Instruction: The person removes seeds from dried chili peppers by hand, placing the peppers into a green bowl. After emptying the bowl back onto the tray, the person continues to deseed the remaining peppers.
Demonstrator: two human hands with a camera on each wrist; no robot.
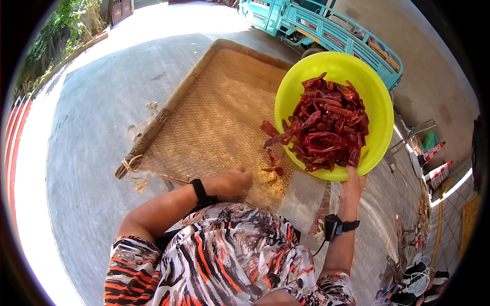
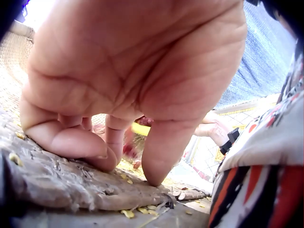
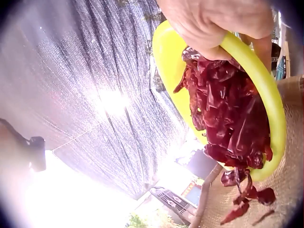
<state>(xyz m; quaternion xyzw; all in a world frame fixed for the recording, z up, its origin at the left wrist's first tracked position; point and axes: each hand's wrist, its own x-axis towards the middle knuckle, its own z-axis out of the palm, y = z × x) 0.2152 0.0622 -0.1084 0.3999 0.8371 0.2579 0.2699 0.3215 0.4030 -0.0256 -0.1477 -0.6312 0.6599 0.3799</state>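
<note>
My right hand (image 1: 352,186) grips the rim of a yellow plastic basin (image 1: 376,137), thumb inside the rim. The basin tilts over the woven tray (image 1: 204,107), piled with dried red chilies (image 1: 332,120). In the right wrist view, several chilies (image 3: 244,194) hang past the basin's lower rim, over the weave. My left hand (image 1: 232,183) is at the tray's near side. Seen from the left wrist, its fingers (image 2: 71,140) bend loosely down to the tray surface, thumb apart from them, nothing visible between. Yellow seeds (image 1: 273,188) and a few chili pieces (image 1: 275,166) lie just beyond it.
The tray has a thick wooden rim (image 1: 166,115) with a cord (image 1: 135,171) tied at its left corner. A turquoise cargo vehicle (image 1: 326,25) is parked beyond it. Red-and-white cones (image 1: 438,173) stand at the right on the concrete floor (image 1: 97,153).
</note>
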